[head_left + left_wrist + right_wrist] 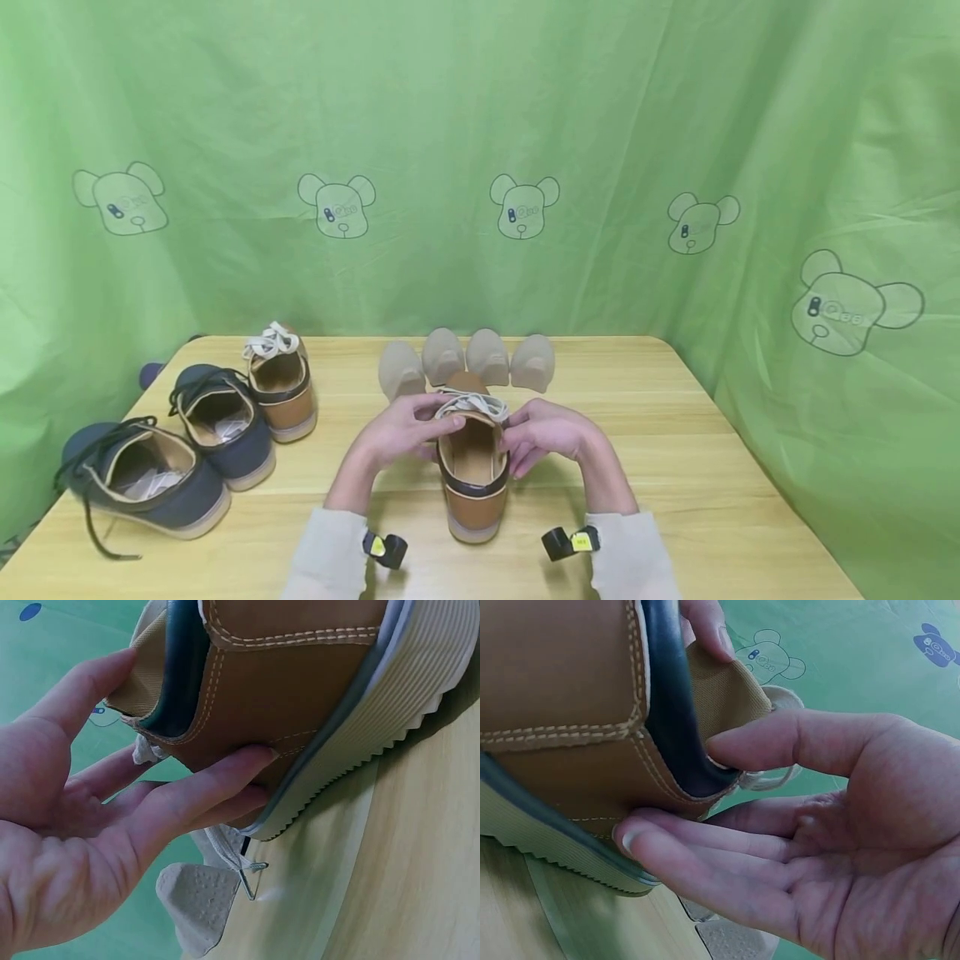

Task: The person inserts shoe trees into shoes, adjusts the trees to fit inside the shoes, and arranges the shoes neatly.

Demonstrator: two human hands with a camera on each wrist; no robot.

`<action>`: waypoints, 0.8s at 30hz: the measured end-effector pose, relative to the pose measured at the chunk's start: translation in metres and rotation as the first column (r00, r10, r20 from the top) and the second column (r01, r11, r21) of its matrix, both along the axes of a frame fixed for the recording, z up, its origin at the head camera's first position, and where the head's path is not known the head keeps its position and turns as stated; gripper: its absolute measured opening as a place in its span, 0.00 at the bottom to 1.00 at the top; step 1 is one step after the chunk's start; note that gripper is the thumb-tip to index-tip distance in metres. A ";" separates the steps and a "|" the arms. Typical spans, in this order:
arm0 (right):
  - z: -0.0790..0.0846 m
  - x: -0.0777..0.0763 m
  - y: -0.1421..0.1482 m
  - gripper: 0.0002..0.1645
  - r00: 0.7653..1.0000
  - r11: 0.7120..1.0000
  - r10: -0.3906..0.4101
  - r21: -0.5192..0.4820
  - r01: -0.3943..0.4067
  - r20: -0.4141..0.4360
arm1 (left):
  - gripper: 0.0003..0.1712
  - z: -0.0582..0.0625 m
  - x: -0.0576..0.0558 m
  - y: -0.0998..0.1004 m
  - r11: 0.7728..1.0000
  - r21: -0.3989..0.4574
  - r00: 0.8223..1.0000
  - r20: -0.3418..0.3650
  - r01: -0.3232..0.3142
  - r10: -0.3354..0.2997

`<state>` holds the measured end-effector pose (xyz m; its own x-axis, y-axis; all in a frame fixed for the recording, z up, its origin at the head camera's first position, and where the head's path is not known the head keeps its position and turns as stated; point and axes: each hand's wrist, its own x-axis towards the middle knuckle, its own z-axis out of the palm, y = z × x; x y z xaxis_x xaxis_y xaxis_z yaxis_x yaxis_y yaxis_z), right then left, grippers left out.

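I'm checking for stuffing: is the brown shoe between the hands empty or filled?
The brown shoe is empty at the back: the head view shows only bare lining there. Toe interior is hidden: cannot tell.

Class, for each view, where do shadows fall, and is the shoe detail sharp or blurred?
Head view: soft shadows on the table near the left hand and right hand; left wrist view: a dark shadow beneath the brown shoe's ridged sole, whose ridges look sharp; right wrist view: shading on the table below the shoe, stitching clear.
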<state>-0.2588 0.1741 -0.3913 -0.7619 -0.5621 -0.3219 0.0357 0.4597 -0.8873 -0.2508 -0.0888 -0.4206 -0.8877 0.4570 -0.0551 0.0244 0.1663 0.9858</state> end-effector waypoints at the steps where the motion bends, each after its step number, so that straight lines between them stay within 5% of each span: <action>1: 0.000 0.000 0.000 0.18 1.000 1.000 -0.002 -0.001 0.002 -0.002 | 0.33 0.000 0.000 0.000 1.000 -0.005 1.000 -0.001 -0.006 0.006; 24: 0.006 0.001 -0.007 0.16 1.000 0.999 -0.025 0.048 0.025 -0.005 | 0.31 -0.002 0.000 0.000 0.999 -0.005 0.999 0.029 -0.039 0.039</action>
<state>-0.2577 0.1673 -0.3854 -0.7769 -0.5270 -0.3445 0.0437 0.5007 -0.8645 -0.2506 -0.0890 -0.4228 -0.9029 0.4216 -0.0833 -0.0109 0.1712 0.9852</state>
